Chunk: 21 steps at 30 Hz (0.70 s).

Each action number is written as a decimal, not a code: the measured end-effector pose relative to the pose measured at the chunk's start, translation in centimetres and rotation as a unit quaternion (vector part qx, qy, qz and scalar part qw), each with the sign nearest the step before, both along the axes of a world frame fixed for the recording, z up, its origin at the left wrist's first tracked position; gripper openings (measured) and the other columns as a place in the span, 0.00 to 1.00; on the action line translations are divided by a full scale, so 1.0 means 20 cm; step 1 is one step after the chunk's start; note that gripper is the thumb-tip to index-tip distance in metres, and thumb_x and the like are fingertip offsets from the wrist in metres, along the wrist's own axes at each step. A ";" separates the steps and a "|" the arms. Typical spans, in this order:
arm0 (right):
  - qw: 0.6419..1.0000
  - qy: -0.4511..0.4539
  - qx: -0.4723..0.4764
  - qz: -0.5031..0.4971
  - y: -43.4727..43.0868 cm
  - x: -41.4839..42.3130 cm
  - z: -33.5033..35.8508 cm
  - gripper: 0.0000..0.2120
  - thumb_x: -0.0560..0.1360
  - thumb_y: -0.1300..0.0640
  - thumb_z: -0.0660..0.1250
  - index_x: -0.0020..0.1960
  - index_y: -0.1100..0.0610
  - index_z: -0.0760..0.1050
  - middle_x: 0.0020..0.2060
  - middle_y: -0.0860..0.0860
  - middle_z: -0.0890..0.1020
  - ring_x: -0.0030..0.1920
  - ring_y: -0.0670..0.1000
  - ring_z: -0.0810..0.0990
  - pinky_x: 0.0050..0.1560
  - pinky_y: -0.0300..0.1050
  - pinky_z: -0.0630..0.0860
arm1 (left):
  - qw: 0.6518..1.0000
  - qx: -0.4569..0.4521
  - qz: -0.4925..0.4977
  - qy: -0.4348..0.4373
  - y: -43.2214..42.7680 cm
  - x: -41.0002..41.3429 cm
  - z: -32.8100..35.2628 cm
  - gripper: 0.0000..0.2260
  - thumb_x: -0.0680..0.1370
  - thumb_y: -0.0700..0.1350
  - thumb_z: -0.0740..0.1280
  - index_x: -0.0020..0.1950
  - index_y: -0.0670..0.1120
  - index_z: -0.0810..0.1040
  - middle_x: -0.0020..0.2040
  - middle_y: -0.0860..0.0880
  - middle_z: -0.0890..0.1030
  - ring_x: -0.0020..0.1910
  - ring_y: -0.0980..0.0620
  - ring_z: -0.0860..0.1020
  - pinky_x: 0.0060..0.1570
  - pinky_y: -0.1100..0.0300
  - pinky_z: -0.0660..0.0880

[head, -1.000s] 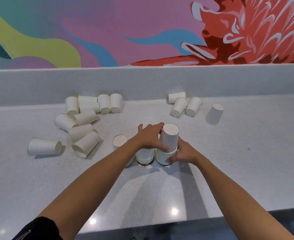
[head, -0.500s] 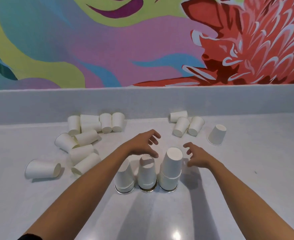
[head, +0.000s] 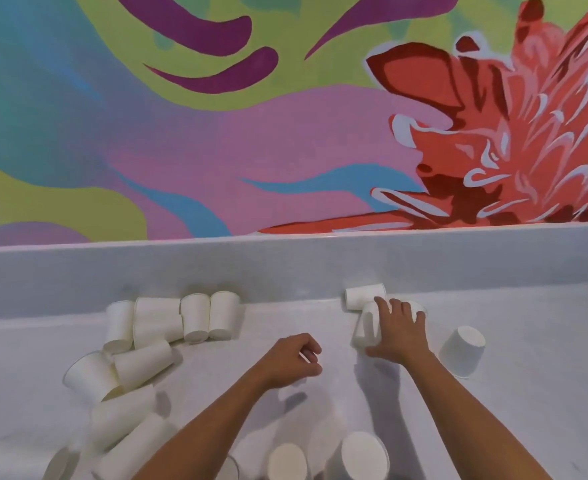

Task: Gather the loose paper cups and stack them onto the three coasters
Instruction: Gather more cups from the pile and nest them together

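My right hand (head: pixel 398 332) lies over a white paper cup (head: pixel 367 325) on its side at the back right, fingers wrapped on it; a second cup (head: pixel 365 295) lies just behind, and part of a third shows under my fingers. My left hand (head: pixel 294 356) hovers mid-counter, fingers loosely curled, holding nothing. At the bottom edge stand the upside-down cup stacks: the middle one (head: pixel 287 460) and the taller right one (head: pixel 363 455). The coasters are hidden below the frame. An upturned single cup (head: pixel 462 349) stands right of my right hand.
Several loose cups lie on their sides at the left, in a back row (head: pixel 195 317) and a heap (head: pixel 126 372) running down to the bottom left corner. A low white backsplash (head: pixel 285 268) bounds the counter at the back, under a painted wall.
My right hand has reached back and settled on a cup in the right rear group. My left hand has left the stacks. The camera has tilted up, pushing the stacks to the bottom edge.
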State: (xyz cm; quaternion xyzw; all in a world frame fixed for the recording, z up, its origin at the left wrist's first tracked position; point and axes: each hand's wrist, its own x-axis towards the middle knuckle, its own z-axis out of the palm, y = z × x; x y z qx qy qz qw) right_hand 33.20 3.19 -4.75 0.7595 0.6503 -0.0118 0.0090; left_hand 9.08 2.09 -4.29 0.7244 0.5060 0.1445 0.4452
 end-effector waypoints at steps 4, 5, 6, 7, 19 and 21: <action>0.999 -0.030 -0.036 0.005 0.13 0.01 -0.03 0.54 0.63 0.35 0.71 0.76 0.52 0.46 0.69 0.55 0.63 0.70 0.57 0.60 0.69 0.58 0.56 | 0.999 -0.031 0.022 -0.025 0.08 0.02 -0.06 0.10 0.73 0.45 0.71 0.53 0.48 0.78 0.49 0.51 0.81 0.39 0.56 0.78 0.40 0.67 0.76; 0.998 -0.033 -0.045 0.004 0.15 0.01 -0.04 0.54 0.63 0.35 0.72 0.76 0.52 0.46 0.69 0.55 0.63 0.70 0.58 0.60 0.69 0.58 0.56 | 0.998 -0.040 0.031 -0.032 0.10 0.02 -0.07 0.10 0.73 0.44 0.70 0.53 0.48 0.78 0.49 0.51 0.81 0.39 0.56 0.78 0.40 0.67 0.76; 0.998 -0.038 -0.056 0.003 0.17 0.01 -0.05 0.54 0.62 0.36 0.72 0.76 0.52 0.46 0.68 0.55 0.63 0.70 0.58 0.60 0.69 0.58 0.56 | 0.997 -0.049 0.038 -0.037 0.11 0.02 -0.09 0.10 0.73 0.44 0.70 0.53 0.48 0.78 0.49 0.51 0.81 0.39 0.56 0.78 0.40 0.68 0.75; 0.997 -0.043 -0.064 0.003 0.18 0.01 -0.06 0.54 0.62 0.37 0.73 0.76 0.53 0.46 0.68 0.55 0.63 0.70 0.58 0.61 0.69 0.58 0.56 | 0.997 -0.054 0.045 -0.041 0.11 0.02 -0.10 0.10 0.73 0.44 0.70 0.53 0.47 0.79 0.49 0.51 0.81 0.39 0.56 0.79 0.40 0.68 0.75; 0.912 0.346 -0.176 0.131 0.12 -0.19 0.08 0.49 0.64 0.48 0.79 0.76 0.47 0.52 0.68 0.50 0.68 0.69 0.54 0.67 0.67 0.50 0.68 | 0.918 -0.230 0.255 -0.198 0.11 0.08 -0.02 0.12 0.80 0.51 0.64 0.58 0.44 0.72 0.54 0.43 0.79 0.51 0.45 0.80 0.51 0.52 0.79; 0.902 0.355 -0.185 0.163 0.09 -0.23 0.13 0.48 0.65 0.51 0.79 0.75 0.47 0.54 0.66 0.48 0.68 0.64 0.51 0.70 0.63 0.44 0.70 | 0.907 -0.257 0.253 -0.216 0.09 0.09 0.01 0.16 0.80 0.53 0.64 0.61 0.44 0.72 0.57 0.43 0.79 0.53 0.43 0.80 0.49 0.52 0.80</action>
